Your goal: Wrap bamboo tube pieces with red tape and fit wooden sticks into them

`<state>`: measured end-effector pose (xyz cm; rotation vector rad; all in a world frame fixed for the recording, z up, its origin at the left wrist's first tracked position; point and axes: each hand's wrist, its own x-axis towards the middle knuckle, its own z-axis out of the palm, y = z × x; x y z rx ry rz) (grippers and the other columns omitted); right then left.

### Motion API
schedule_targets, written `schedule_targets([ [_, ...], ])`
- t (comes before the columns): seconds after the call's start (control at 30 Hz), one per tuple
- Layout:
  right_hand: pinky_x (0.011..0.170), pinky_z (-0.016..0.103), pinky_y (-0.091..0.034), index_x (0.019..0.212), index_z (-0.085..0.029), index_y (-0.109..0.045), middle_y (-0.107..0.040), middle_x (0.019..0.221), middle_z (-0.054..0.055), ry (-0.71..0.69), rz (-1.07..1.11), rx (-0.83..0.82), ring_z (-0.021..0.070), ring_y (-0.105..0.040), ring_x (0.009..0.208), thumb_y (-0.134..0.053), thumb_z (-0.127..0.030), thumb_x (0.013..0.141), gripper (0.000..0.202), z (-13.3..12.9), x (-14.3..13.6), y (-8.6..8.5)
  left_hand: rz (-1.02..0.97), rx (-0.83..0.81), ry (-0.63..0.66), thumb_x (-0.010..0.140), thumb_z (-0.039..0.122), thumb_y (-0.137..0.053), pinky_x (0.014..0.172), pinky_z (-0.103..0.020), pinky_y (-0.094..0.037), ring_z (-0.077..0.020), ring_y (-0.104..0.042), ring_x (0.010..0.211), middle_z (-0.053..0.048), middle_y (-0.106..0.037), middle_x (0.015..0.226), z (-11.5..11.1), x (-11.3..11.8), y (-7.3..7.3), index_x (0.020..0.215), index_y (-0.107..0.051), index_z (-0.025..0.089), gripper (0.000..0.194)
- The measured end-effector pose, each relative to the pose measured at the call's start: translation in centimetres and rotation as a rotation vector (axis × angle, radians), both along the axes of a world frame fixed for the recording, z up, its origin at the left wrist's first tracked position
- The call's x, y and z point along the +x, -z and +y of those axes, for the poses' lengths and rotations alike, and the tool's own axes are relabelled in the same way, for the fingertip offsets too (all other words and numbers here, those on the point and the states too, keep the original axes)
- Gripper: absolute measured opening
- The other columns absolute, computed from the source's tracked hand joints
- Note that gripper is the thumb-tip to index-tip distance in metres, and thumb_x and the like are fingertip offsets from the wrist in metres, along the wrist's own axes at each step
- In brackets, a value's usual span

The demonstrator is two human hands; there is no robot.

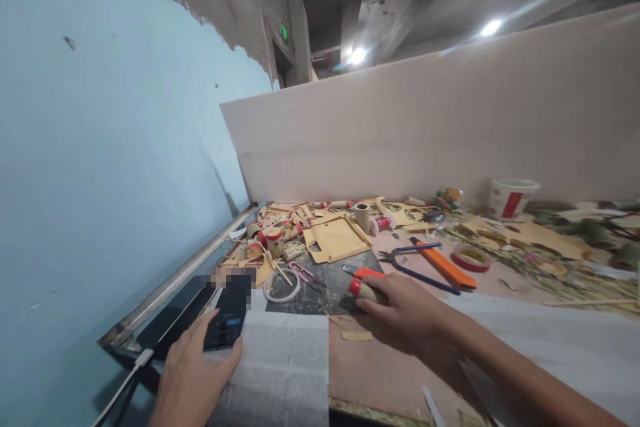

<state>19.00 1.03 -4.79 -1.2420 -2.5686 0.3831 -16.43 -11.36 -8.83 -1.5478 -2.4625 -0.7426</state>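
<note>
Near panel [425, 133], cup [513, 201], contents hidden, right fingers [384, 284] gripping red-ended tube [363, 289], left fingers [203, 327] parted around phone [227, 320]

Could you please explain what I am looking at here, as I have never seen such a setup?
There is no robot: one head-worn camera looks forward and down at a person's bare hands. That single view is the whole picture.

The left hand is at a phone, fingers spread around it; whether it grips is unclear. The right hand holds a small red-ended cylinder.

On the table lie printed paper, pliers, an orange cutter, a spool and similar red-ended pieces. A cup stands at the back.
</note>
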Motion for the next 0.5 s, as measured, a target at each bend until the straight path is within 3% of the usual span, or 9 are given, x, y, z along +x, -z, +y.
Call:
schedule_targets([
  [0.17,0.061,0.029,-0.032,0.087,-0.022,-0.062,-0.067,0.083,0.005,0.002,-0.003,-0.078,0.0193,-0.055,0.07,-0.048,-0.049,0.095,0.031,0.1,0.0,0.4,0.065,0.146,0.103,0.076,0.05,-0.062,0.092,-0.04,-0.055,-0.0284,-0.066,0.104,-0.012,-0.061,0.122,-0.6,-1.1,1.8,0.108,-0.072,0.025,0.041],
  [0.33,0.061,0.031,-0.036,0.089,-0.026,-0.063,-0.067,0.08,0.004,0.03,0.004,-0.145,0.0204,-0.056,0.069,-0.045,-0.056,0.095,0.035,-0.1,0.0,0.9,0.162,0.15,0.173,0.082,0.05,-0.061,0.093,-0.043,-0.054,-0.0296,-0.064,0.108,-0.013,-0.06,0.125,-1.3,-1.8,3.1,0.117,-0.07,0.027,0.043],
  [0.5,0.054,0.034,-0.039,0.083,-0.029,-0.062,-0.066,0.073,0.005,0.055,0.028,-0.227,0.0214,-0.057,0.061,-0.048,-0.057,0.093,0.032,-0.2,0.2,1.6,0.216,0.2,0.245,0.083,0.044,-0.061,0.091,-0.048,-0.053,-0.032,-0.062,0.105,-0.015,-0.06,0.126,-1.5,-1.9,3.5,0.12,-0.069,0.027,0.041],
])
